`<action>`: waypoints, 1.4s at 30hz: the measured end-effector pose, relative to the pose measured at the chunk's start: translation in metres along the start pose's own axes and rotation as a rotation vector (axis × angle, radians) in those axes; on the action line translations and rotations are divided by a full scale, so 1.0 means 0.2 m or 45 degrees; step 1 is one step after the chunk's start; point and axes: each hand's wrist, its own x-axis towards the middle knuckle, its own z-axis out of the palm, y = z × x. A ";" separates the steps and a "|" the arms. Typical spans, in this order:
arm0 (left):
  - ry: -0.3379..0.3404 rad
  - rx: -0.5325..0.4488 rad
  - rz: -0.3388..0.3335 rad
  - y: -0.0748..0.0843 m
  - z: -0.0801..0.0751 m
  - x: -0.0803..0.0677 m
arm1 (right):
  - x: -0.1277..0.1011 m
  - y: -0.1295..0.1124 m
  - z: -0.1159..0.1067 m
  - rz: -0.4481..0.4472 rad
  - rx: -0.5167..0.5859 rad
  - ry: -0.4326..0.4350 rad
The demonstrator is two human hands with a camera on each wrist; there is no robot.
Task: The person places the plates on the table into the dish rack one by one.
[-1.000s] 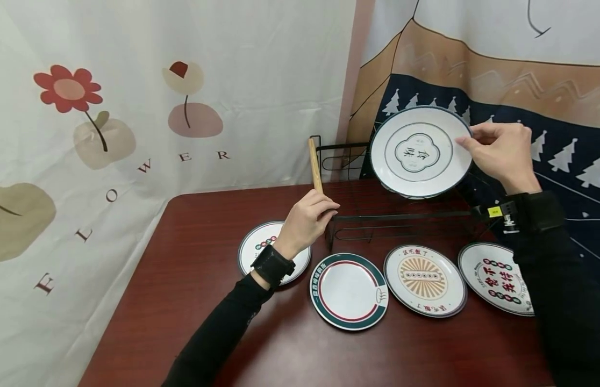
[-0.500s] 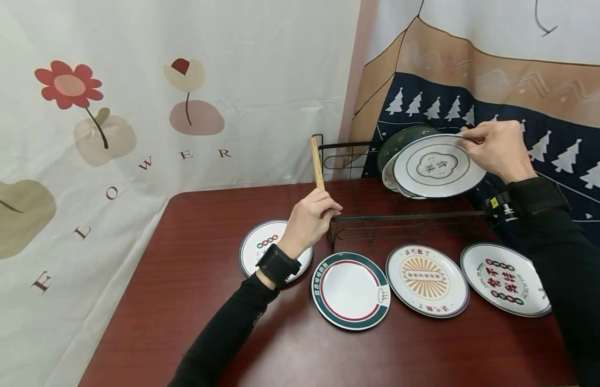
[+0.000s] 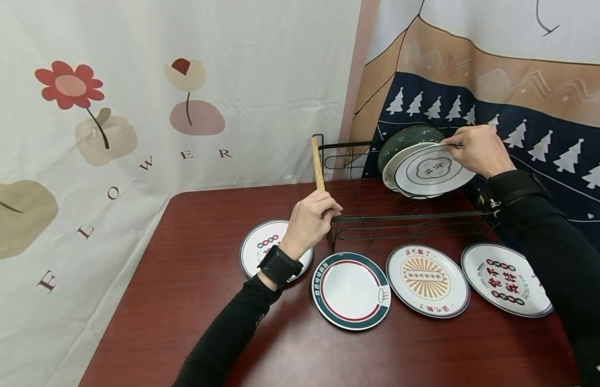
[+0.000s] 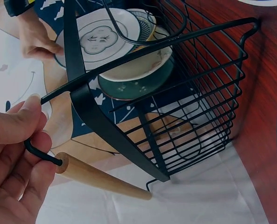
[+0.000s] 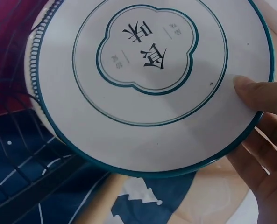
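Observation:
My right hand (image 3: 480, 149) pinches the rim of a white plate (image 3: 433, 171) with a dark outline and black characters, thumb on its face and fingers behind, as the right wrist view shows. The plate leans in the right part of a black wire dish rack (image 3: 406, 216), in front of a cream dish (image 4: 143, 65) and a dark green plate (image 3: 410, 138). With thumb and fingers my left hand (image 3: 311, 217) grips the rack's black wire at its left end, beside the wooden handle (image 3: 317, 164).
Along the table (image 3: 280, 344) in front of the rack lie a green-rimmed plate (image 3: 351, 291), a sunburst plate (image 3: 428, 281) and a red-lettered plate (image 3: 506, 279). Another white plate (image 3: 249, 252) is partly behind my left wrist. Printed curtains (image 3: 261, 80) hang behind the table.
The right hand has lowered the white plate into the rack, in front of the other dishes, and shifted slightly left. My left hand stays on the rack's end.

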 end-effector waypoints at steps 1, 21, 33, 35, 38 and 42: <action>0.000 0.001 -0.003 0.00 0.00 0.00 | 0.01 0.00 0.01 -0.003 -0.002 -0.024; 0.024 0.016 -0.027 0.02 0.01 0.00 | 0.02 0.08 0.14 -0.171 -0.065 -0.111; 0.023 0.007 -0.046 0.02 0.00 0.00 | 0.07 0.08 0.16 -0.045 -0.125 -0.246; 0.025 0.004 -0.049 0.02 0.00 0.00 | 0.08 0.08 0.16 -0.016 -0.111 -0.259; 0.022 0.004 -0.051 0.02 0.00 0.00 | 0.08 0.08 0.16 0.040 -0.081 -0.266; 0.013 0.001 -0.055 0.02 0.00 0.00 | 0.08 0.08 0.17 0.105 -0.062 -0.244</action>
